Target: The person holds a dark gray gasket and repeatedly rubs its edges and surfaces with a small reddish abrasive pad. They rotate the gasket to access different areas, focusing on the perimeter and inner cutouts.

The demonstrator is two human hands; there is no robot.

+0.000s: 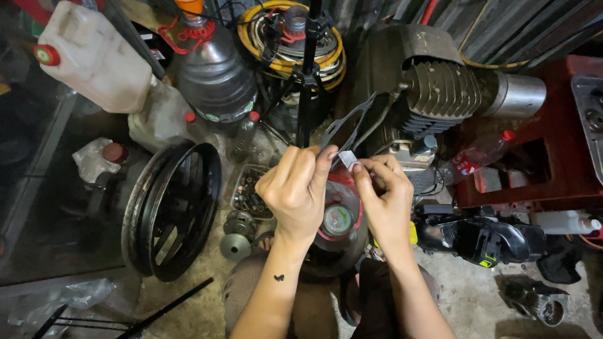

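The engine with its finned cylinder fills the space ahead of you, its metal pipe running off to the right beside the red stand. To your left a black wheel rim stands upright on the concrete floor, and behind it sit a white jerrycan and a large dark water bottle. A black plastic cover lies on the floor to your right. Between your knees sits a round red and silver part, partly hidden by your hands. Your left hand is raised in front of the engine, fingers curled in and thumb pressed against them, pinched shut on the lower end of a thin grey gasket, which stands up from your fingertips and leans toward the engine. Your right hand is just beside it, fingers bent and closed together on a small pale scraper blade, which touches the gasket at its lower edge. A small tray of bolts rests on the floor behind your left hand.
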